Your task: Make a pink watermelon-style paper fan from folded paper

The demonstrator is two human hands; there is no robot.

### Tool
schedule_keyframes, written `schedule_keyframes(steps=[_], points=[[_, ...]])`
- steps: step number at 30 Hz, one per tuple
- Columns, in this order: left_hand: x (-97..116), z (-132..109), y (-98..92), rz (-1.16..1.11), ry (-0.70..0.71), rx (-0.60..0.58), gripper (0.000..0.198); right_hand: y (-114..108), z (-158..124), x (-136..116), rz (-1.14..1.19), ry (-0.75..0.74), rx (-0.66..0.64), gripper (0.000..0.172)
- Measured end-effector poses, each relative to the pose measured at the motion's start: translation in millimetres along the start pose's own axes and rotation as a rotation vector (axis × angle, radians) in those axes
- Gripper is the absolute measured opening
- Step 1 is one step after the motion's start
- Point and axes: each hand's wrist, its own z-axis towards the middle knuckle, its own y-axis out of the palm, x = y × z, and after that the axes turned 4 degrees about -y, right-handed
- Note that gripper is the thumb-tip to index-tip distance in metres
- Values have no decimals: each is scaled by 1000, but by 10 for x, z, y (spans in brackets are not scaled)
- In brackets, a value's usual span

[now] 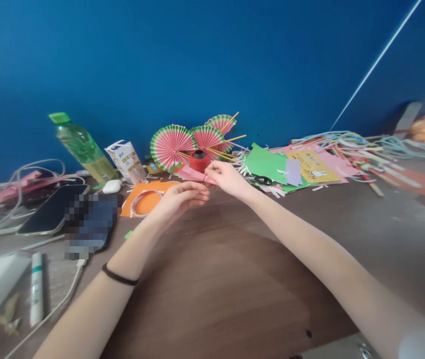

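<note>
Pink paper (pixel 191 174), folded into a narrow strip, is held low over the brown surface (pixel 234 279), just in front of a red spool (pixel 199 161). The right hand (pixel 227 178) pinches one end of it between thumb and fingertips, closed tight. The left hand (pixel 180 198) is half curled just beside the strip, fingers bent inward; I cannot tell if it grips the paper or only touches it.

I think the grip is the weak point: the pinch sits at the very end, so the strip may slip out or its folds may spring open. The spool is very near the right hand, and a small knock could roll it into the paper fans (pixel 173 144) behind it.

For containers, a green bottle (pixel 85 149) appears to lean at the left, with its cap on and a yellowish drink in the lower part. If it is pushed, it could fall onto the phone (pixel 53 212) near it. A small carton (pixel 127 160) stands beside the bottle; what is inside is hidden.
</note>
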Motion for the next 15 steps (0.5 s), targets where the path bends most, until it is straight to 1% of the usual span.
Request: schedule_keyframes(steps=[2, 4, 6, 10, 12, 13, 15], points=[[29, -24, 21, 245, 62, 65, 10, 3, 6, 57, -144, 15, 13, 13], [47, -52, 38, 535, 149, 114, 13, 15, 5, 95, -241, 42, 25, 13], [47, -80, 52, 833, 259, 150, 19, 34, -2, 113, -282, 62, 14, 13], [18, -109, 59, 1375, 493, 204, 30, 78, -32, 103, -299, 68, -64, 11], [12, -105, 43, 1565, 580, 202, 30, 95, -51, 84, -336, 71, -100, 9], [15, -100, 31, 1621, 600, 199, 29, 104, -61, 71, -361, 72, -115, 9], [29, -88, -1, 1643, 597, 218, 26, 123, -80, 47, -401, 77, -148, 10]])
